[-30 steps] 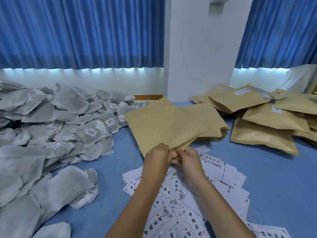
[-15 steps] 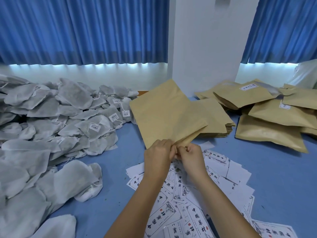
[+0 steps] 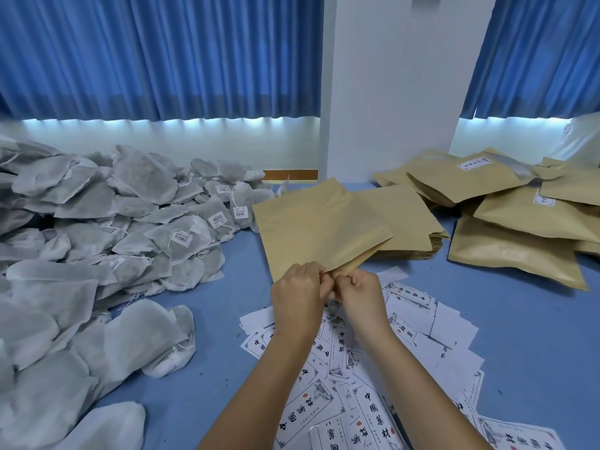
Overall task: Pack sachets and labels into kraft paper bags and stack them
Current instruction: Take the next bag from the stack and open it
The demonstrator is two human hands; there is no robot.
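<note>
I hold one flat kraft paper bag (image 3: 315, 232) up over the blue table, its near edge toward me. My left hand (image 3: 300, 295) and my right hand (image 3: 363, 295) both pinch that near edge, knuckles close together, and the two paper layers are slightly parted there. Printed white labels (image 3: 357, 378) lie scattered under my forearms. A large heap of grey-white sachets (image 3: 107, 241) with small barcode tags covers the left side. A low stack of flat kraft bags (image 3: 409, 222) sits just behind the held bag.
Filled kraft bags (image 3: 519, 232), some with white stickers, are piled at the right. Bare blue table (image 3: 526, 319) shows right of the labels. A white pillar (image 3: 389, 92) and blue curtains (image 3: 156, 53) stand behind the table.
The held bag has sunk a little lower and my fingers have kept working at its near edge. The view has tilted slightly; nothing else moved.
</note>
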